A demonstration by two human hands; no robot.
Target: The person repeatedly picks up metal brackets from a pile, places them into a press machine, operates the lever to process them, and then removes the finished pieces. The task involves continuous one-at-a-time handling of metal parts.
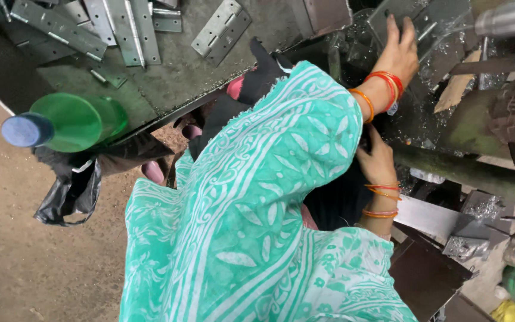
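Our teal patterned shawl [251, 226] lies closest. Our left hand [398, 55] lies flat on a metal plate [391, 15] at the machine bed's far edge; we should press evenly. Whether our right hand [377, 160] grips, we cannot tell.

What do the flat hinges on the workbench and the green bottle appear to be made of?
The hinges look like bare grey steel, dull with a faint sheen, stamped flat with a rolled knuckle along the middle. The green bottle seems to be translucent plastic, since light glows through its wall; its blue cap looks like matte plastic.
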